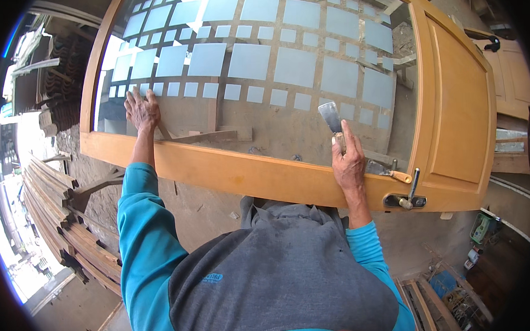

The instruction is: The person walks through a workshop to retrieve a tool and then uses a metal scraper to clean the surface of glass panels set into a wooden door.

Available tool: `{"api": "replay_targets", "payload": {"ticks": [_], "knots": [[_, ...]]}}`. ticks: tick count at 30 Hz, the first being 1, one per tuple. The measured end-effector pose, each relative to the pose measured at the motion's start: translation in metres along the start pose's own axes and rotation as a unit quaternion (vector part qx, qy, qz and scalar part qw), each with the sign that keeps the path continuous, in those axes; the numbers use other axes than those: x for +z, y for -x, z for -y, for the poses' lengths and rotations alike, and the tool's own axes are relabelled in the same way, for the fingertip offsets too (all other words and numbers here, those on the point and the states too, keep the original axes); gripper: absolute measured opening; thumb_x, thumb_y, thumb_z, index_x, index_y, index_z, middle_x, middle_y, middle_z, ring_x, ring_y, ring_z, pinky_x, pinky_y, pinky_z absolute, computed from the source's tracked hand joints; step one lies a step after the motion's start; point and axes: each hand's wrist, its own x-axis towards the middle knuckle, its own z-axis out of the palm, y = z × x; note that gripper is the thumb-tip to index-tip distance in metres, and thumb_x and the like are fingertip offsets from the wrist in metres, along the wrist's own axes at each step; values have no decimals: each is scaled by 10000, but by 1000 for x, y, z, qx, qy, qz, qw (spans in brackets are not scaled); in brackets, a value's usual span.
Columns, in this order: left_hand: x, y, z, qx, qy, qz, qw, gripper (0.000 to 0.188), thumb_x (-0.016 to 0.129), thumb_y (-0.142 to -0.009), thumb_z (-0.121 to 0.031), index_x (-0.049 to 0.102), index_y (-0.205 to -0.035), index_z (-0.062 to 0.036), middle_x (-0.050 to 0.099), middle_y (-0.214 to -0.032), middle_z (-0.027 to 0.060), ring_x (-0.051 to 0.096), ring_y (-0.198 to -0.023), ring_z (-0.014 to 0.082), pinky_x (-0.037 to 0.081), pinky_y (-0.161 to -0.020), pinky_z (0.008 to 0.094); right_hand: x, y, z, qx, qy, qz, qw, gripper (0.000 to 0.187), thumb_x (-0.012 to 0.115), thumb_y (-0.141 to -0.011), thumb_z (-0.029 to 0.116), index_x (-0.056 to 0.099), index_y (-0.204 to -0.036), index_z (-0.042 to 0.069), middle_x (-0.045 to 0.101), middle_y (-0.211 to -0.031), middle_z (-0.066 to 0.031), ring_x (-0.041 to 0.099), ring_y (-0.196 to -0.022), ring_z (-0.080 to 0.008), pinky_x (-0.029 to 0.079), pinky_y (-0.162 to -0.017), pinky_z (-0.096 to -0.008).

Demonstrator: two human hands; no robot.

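Note:
A wooden door with a large glass pane lies flat before me. Frosted squares in rows pattern the glass. My left hand rests on the pane's left part with its fingers outstretched, touching the lower row of small squares. In my right hand is a putty knife, its wide metal blade pointing up and away from me over the glass. A second putty knife with an orange handle lies at the pane's lower right edge, beside my right wrist. My fingers partly hide the held knife's handle.
The door's metal lever handle sticks up at the near right edge. Long wooden boards are stacked at the left. On the right stands another wooden door panel. Wooden slats and a blue object sit at lower right.

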Motion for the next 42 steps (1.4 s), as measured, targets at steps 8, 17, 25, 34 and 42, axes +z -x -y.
{"api": "replay_targets", "payload": {"ticks": [8,17,25,34,42], "knots": [[-1,2,3,-17,32,-32,999,721,466,-1002,-585,440,-1582,-158,349,-1678,136,279,-1558,324,223,-1260,500,0,0,5,-47,1,3,999,533,691,-962,97,569,-1481,106,658,-1016,-151,683,-850,-336,555,-708,-443],[3,0,2,-22,48,-39,998,726,474,-991,-592,445,-1581,-170,336,-1685,136,264,-1568,324,210,-1263,496,15,9,13,-88,-25,11,996,522,689,-964,94,566,-1472,76,650,-1070,-150,686,-913,-327,564,-730,-441],[3,-1,6,-22,52,-46,997,719,487,-981,-586,454,-1569,-173,337,-1683,148,276,-1564,340,205,-1266,493,14,12,27,-91,-24,36,995,520,673,-962,60,565,-1471,73,640,-1069,-145,684,-909,-320,567,-726,-440],[-1,3,1,-19,63,-38,997,747,482,-981,-591,453,-1565,-126,339,-1680,157,269,-1563,337,197,-1268,475,14,14,30,-85,-34,39,995,512,674,-964,64,575,-1466,70,642,-1028,-139,676,-883,-309,561,-724,-435],[-1,4,-1,-26,57,-37,997,773,477,-980,-621,439,-1580,-136,330,-1684,153,259,-1567,340,178,-1276,473,19,14,34,-89,-61,52,993,515,681,-957,66,578,-1462,63,644,-1033,-142,668,-903,-301,557,-741,-427]]}}
